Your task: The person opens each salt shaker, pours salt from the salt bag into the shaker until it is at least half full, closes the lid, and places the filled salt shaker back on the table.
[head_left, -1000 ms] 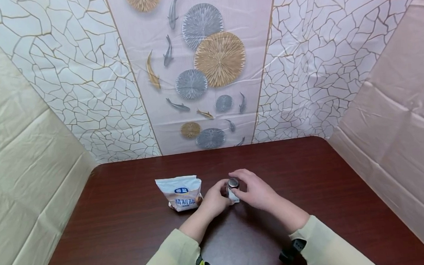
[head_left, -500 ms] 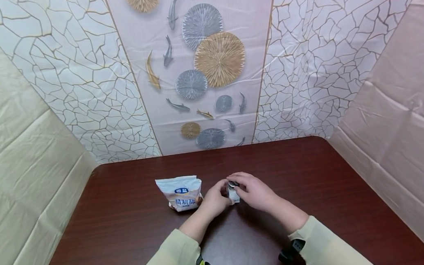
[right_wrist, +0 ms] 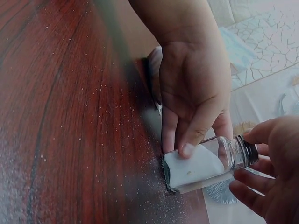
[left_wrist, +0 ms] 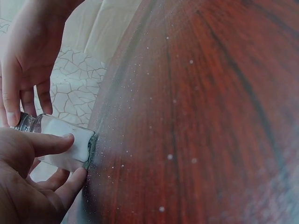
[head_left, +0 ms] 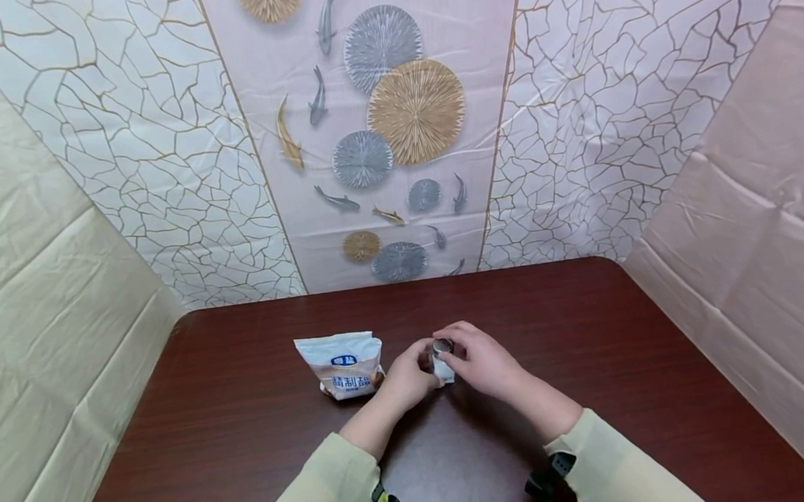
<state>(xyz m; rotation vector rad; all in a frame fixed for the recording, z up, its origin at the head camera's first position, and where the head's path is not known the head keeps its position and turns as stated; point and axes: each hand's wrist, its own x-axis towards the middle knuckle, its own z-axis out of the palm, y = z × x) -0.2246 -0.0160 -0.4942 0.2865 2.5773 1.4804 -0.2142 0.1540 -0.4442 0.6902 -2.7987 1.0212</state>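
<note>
A small glass shaker jar [head_left: 443, 370], partly filled with white grains like salt, stands upright on the table. My left hand [head_left: 408, 376] holds its body, with the thumb across the glass in the left wrist view. At the top is a dark, ridged cap [right_wrist: 247, 150] with a shiny top in the head view. The thumb and fingers of my right hand [head_left: 485, 363] pinch around this cap. Threads show through the clear neck [right_wrist: 229, 151] just below it. Whether the cap is loose, I cannot tell.
A white and pale-orange bag [head_left: 343, 368] with blue lettering stands just left of my left hand. Fine white specks dot the dark red-brown table [right_wrist: 88, 121] near the jar. Patterned cloth [head_left: 399, 204] hangs behind the table.
My right hand shifted slightly left over the cap, then back right, its fingers moving around it. The jar, my left hand and the bag stay in place.
</note>
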